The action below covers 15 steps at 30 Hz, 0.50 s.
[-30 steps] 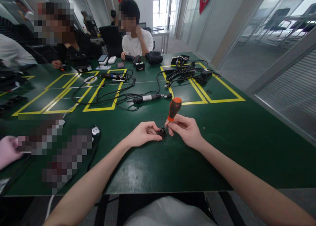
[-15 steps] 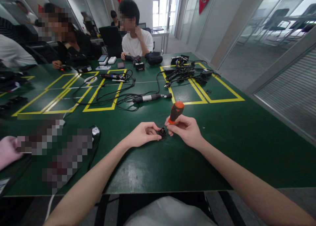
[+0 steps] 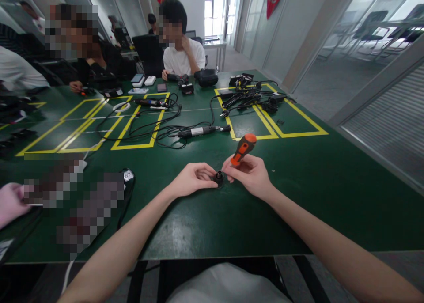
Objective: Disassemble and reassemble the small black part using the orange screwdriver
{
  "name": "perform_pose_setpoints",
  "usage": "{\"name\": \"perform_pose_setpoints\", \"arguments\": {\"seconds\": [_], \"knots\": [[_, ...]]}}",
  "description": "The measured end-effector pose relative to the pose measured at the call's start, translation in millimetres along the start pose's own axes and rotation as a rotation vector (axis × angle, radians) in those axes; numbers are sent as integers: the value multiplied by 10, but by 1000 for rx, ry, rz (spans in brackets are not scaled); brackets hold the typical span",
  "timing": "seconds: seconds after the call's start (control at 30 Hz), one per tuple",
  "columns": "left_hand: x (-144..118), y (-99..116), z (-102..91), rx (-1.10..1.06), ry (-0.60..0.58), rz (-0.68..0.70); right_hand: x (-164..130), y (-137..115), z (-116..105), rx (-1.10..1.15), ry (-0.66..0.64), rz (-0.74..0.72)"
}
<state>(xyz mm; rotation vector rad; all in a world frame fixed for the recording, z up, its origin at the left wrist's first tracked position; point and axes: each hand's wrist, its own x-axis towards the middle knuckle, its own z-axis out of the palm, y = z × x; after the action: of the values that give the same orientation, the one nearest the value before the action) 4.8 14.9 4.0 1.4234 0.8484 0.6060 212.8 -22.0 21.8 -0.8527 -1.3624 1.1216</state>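
My left hand [image 3: 196, 179] has its thumb and fingers closed around the side of a small round black part [image 3: 218, 179], which rests on the green table [image 3: 185, 232]. A short metallic collar stands up from the middle of that part. Just to its right, my right hand [image 3: 251, 172] grips a screwdriver with an orange and black handle [image 3: 244, 148]. The handle leans up and to the right. I cannot make out the screwdriver's shaft or tip among the fingers.
Beyond my hands lies a grey and black electric screwdriver [image 3: 198, 131] with a coiled cable. Tangled black cables and adapters [image 3: 245, 97] sit inside yellow tape outlines at the back right. Two people sit across the table. Another person's hand [image 3: 13, 201] is at the left edge.
The screwdriver handle has tilted further to the right and turned within my right hand. My left hand and the black part stay nearly in place.
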Motion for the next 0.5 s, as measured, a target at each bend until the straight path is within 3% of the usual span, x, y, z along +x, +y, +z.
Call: {"name": "perform_pose_setpoints", "arguments": {"seconds": [0.17, 0.5], "knots": [[9, 2, -4, -16, -12, 10, 8, -21, -5, -4, -14, -52], [17, 7, -27, -20, -25, -34, 4, -9, -66, 67, -76, 20]]}}
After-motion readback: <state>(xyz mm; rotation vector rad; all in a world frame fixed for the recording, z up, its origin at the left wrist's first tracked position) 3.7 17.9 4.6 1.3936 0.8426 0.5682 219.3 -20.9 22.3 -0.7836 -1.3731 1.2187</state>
